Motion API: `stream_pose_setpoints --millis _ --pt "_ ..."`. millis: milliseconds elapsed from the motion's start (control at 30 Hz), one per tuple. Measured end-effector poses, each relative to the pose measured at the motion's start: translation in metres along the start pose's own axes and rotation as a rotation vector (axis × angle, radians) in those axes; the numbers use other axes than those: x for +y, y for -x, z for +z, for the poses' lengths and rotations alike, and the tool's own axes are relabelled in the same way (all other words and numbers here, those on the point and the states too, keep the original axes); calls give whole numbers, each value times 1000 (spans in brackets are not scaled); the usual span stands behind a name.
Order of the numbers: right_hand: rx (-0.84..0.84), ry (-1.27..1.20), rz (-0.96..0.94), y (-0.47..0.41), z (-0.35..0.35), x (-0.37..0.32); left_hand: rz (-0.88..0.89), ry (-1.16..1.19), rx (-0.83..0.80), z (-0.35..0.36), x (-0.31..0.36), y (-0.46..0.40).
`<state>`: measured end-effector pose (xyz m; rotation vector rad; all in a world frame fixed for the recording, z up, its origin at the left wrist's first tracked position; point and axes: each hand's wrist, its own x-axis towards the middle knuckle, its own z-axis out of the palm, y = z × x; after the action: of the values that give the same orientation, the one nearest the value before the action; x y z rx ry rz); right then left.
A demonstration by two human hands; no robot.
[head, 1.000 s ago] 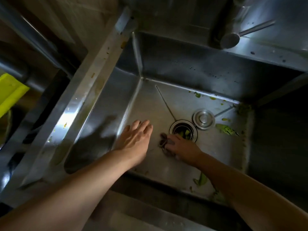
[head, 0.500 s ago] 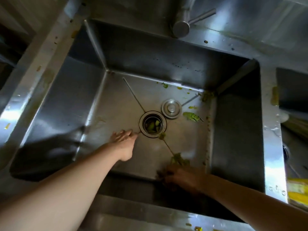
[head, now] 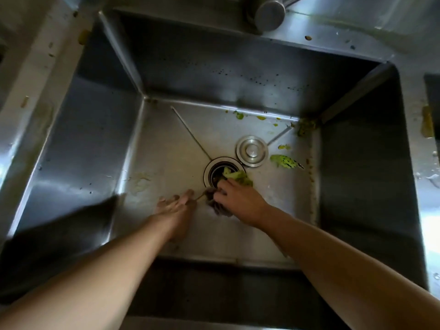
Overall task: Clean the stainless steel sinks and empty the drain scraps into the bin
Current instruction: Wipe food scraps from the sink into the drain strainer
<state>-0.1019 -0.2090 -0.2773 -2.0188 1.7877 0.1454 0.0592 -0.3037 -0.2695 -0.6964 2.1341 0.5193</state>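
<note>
As the right hand (head: 240, 201) grips a dark crumpled cloth (head: 217, 206) and shoves green vegetable scraps (head: 237, 176) onto the round steel drain opening (head: 220, 173), they could drop past the strainer and clog it. Left hand (head: 175, 206) lies flat, fingers straight, on the stainless steel sink (head: 166, 148) floor. Round steel stopper (head: 252, 150) just beside drain; speckled green leaf (head: 284, 161) nearby. Dim room, spattered surface (head: 333, 32) behind.

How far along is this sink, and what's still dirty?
Done: the near-left sink floor looks mostly wiped, and the drain stopper is out beside the drain. In hand: the right hand grips a dark cloth, pushing green scraps onto the drain; the left hand rests flat. Left: a leaf piece, back-edge bits, and binning the scraps.
</note>
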Motion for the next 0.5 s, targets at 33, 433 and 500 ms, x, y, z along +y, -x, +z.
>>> stream_pose_setpoints --millis 33,433,500 --pt "-1 -32 29 0 -2 -2 1 -5 -11 -2 0 0" --pt "37 -544 1095 108 -27 10 36 -105 74 -36 15 -7" --pt "-139 -379 1160 121 -16 16 36 -136 62 -38 15 -12"
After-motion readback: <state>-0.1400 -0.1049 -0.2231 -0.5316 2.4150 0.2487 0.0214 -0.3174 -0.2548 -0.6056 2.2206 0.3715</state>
